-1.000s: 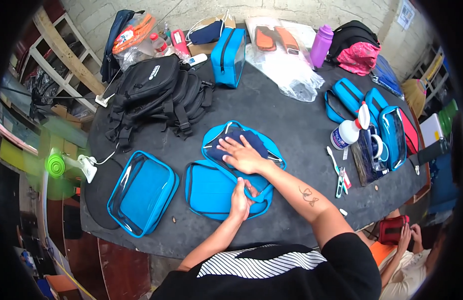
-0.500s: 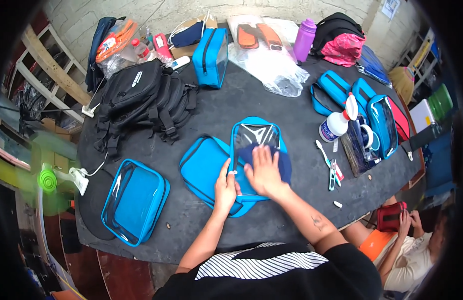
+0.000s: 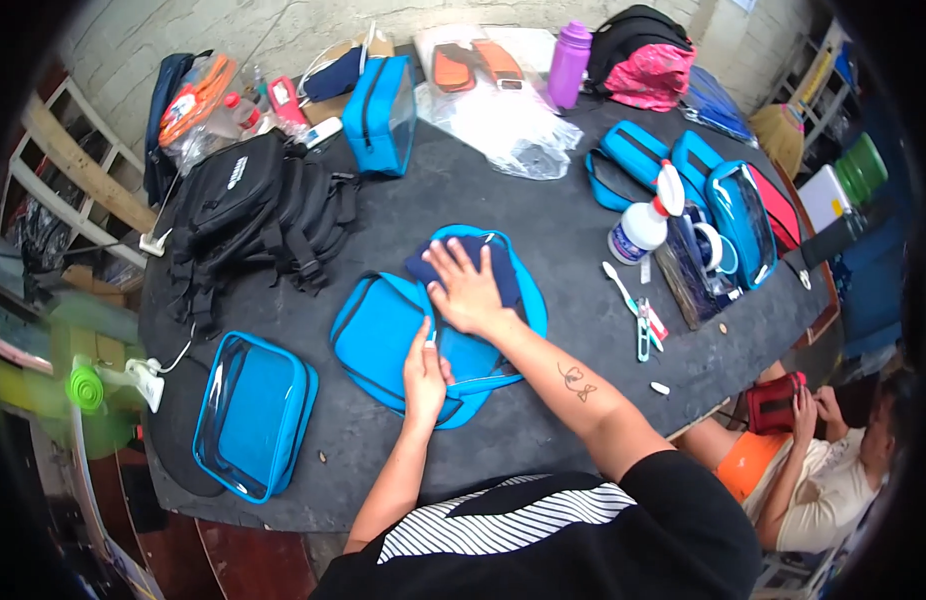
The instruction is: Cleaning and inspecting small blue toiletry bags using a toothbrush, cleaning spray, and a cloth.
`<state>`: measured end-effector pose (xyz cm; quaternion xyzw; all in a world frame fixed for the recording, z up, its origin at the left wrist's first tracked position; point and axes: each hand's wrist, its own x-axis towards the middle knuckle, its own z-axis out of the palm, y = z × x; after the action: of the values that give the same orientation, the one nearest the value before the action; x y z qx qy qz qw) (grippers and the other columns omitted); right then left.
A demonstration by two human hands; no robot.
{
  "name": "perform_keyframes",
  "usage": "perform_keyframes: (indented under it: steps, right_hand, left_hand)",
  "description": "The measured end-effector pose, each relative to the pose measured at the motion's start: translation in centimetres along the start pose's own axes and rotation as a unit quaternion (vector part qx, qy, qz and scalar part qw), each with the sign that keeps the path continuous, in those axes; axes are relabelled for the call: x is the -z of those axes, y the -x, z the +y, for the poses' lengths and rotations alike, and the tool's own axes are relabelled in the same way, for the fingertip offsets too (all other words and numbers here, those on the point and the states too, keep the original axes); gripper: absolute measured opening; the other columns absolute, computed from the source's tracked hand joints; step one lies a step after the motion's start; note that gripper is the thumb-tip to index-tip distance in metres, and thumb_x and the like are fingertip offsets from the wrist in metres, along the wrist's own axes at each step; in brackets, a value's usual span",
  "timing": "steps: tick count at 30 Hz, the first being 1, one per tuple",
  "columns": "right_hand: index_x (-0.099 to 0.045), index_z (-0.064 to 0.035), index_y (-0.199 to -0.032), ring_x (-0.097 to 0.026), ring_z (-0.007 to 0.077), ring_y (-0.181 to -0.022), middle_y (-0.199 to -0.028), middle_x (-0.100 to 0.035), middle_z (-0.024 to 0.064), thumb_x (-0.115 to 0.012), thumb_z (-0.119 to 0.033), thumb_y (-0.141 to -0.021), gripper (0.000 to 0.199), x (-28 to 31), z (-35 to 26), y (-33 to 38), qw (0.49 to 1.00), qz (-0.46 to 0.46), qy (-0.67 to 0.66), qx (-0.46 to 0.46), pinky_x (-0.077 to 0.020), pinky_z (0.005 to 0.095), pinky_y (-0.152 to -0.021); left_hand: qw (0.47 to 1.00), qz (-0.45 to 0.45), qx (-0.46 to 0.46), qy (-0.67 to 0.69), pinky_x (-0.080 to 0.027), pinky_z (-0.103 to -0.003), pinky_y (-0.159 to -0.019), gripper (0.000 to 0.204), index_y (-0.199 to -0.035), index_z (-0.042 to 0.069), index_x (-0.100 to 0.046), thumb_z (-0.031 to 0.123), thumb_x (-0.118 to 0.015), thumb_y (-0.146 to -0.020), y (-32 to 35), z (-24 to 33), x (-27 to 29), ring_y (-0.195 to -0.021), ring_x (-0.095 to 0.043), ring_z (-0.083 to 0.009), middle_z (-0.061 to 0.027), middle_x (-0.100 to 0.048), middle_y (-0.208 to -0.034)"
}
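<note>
In the middle of the dark table lies an opened blue pouch [image 3: 376,333], its two halves spread side by side. My left hand [image 3: 421,378] is closed on the pouch's inner edge, where the halves meet. Over the right half, which has a clear plastic window, my right hand [image 3: 470,292] lies flat with its fingers spread. Beneath that palm, a navy cloth [image 3: 500,268] is pressed against the window's upper part. Some of the cloth and window is hidden by the hand.
Left stand another blue pouch [image 3: 251,425], a black backpack [image 3: 248,205] and a green fan [image 3: 86,385]. Right are a spray bottle [image 3: 638,232], a toothbrush [image 3: 620,287], a cutter [image 3: 643,330] and several blue pouches. A purple bottle [image 3: 569,68] stands behind. Someone sits lower right with a red pouch [image 3: 773,403].
My right hand has slid the navy cloth up and leftward across the clear window. My left hand keeps its hold on the pouch's inner edge. The whole view has shifted slightly.
</note>
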<state>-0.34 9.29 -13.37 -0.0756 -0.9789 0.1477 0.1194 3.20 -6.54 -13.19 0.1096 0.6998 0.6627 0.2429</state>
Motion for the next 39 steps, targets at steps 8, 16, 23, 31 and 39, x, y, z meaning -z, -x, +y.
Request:
perform_keyframes:
  steps: [8, 16, 23, 31, 39]
  right_hand:
    - [-0.033, 0.0048, -0.142, -0.025, 0.0386, -0.14, -0.149, -0.029, 0.0238, -0.041, -0.04, -0.091, 0.068, 4.7, -5.8, 9.3, 0.98, -0.151, -0.127, 0.012, -0.0141, 0.057, -0.113]
    - [-0.052, 0.0019, -0.129, -0.045, 0.0276, -0.13, -0.131, -0.055, 0.0173, -0.059, -0.025, -0.08, 0.057, 11.0, 1.2, 14.3, 0.979, -0.146, -0.134, 0.042, -0.0216, 0.0509, -0.114]
    - [-0.021, 0.0034, -0.146, -0.011, 0.0306, -0.145, -0.153, -0.019, 0.0217, -0.041, -0.034, -0.094, 0.067, 7.1, -2.4, 10.4, 0.949, -0.226, -0.144, 0.165, -0.0063, 0.0458, -0.117]
    - [-0.029, -0.0043, -0.146, -0.016, 0.0297, -0.144, -0.155, -0.022, 0.0118, -0.039, -0.037, -0.095, 0.061, 0.3, 1.8, -0.6, 0.992, -0.051, 0.029, 0.111, -0.0118, 0.0545, -0.114]
    - [-0.028, 0.0108, -0.141, -0.013, 0.0515, -0.138, -0.149, -0.021, 0.0304, -0.035, -0.047, -0.092, 0.076, -0.1, -2.2, 2.9, 0.986, 0.01, 0.031, -0.163, -0.0058, 0.0633, -0.111]
  left_hand:
    - [0.973, 0.089, -0.203, 0.071, -0.038, -0.034, -0.1, 0.042, -0.139, -0.001, -0.036, 0.008, -0.037, -0.098, 0.5, -0.9, -0.3, -0.117, -0.048, -0.0246, -0.0147, -0.047, -0.131]
    - [0.991, 0.104, -0.02, 0.077, -0.039, -0.027, -0.042, 0.038, -0.14, 0.011, -0.03, 0.017, -0.03, -0.103, 0.5, 1.8, -0.8, -0.045, -0.043, -0.013, -0.0047, -0.045, -0.061]
    - [0.867, 0.199, -0.353, -0.29, -0.04, -0.027, -0.044, 0.034, -0.134, 0.005, -0.037, 0.013, -0.031, -0.102, -1.9, -3.3, 1.6, -0.049, -0.047, -0.0109, -0.0095, -0.054, -0.08]
    - [0.996, 0.075, 0.003, 0.047, -0.038, -0.025, -0.043, 0.03, -0.131, 0.007, -0.037, 0.013, -0.028, -0.103, 0.3, 0.5, -0.2, -0.048, -0.041, -0.0096, -0.0026, -0.045, -0.065]
    - [0.979, 0.194, -0.037, 0.058, -0.037, -0.027, -0.044, 0.024, -0.125, 0.009, -0.037, 0.011, -0.031, -0.102, 0.5, -0.2, -0.9, -0.051, -0.041, -0.0111, -0.0053, -0.046, -0.071]
